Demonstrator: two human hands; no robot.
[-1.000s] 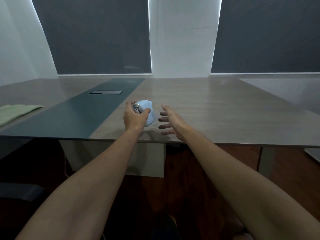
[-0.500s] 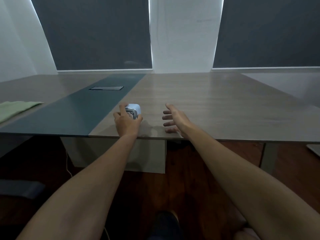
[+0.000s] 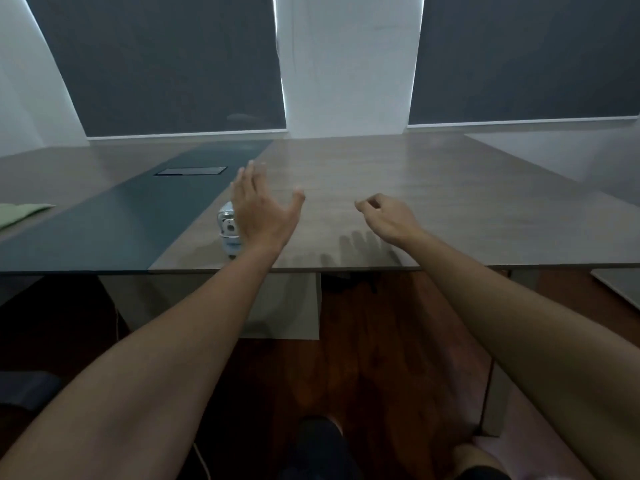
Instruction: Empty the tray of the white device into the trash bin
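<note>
Released now, white device [image 3: 228,229] stands half-hidden behind spread, empty left hand [image 3: 262,211] (right hand [image 3: 388,216] loosely curled, empty).

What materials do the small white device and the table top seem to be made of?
Small white device: probably glossy moulded plastic, with a silvery, possibly metal, part on its front. Grey-brown table top: wood or wood-look laminate, judging by its grain lines, with a dull sheen; the dark inlaid strip looks smooth and matte.
</note>
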